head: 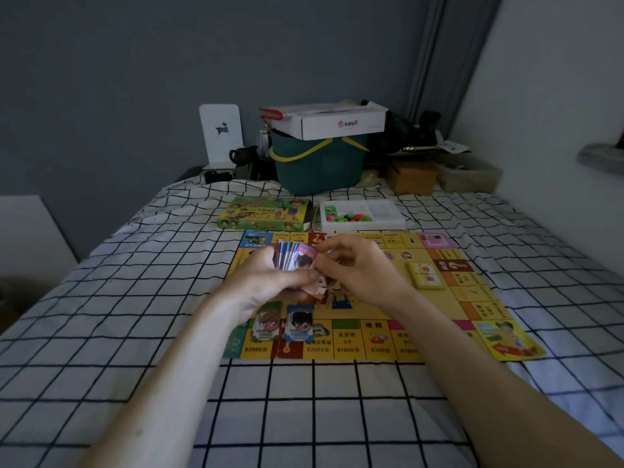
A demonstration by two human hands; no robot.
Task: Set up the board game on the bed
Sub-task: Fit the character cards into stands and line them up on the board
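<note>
A yellow game board [371,339] lies flat on the checked bed cover. My left hand [266,282] grips a fanned stack of play-money notes [294,256] above the board's left part. My right hand [354,268] pinches the front note of that stack at its lower right. Two small piles of notes, one green [266,327] and one blue [300,325], lie on the board's near left edge. A yellow card deck [426,275] rests on the board at the right.
Behind the board lie the green game box [266,214] and a white tray [388,219] with coloured pieces. Further back stand a teal basket [320,170] with a white carton on top, a brown box [410,179] and other clutter. A wall runs along the right.
</note>
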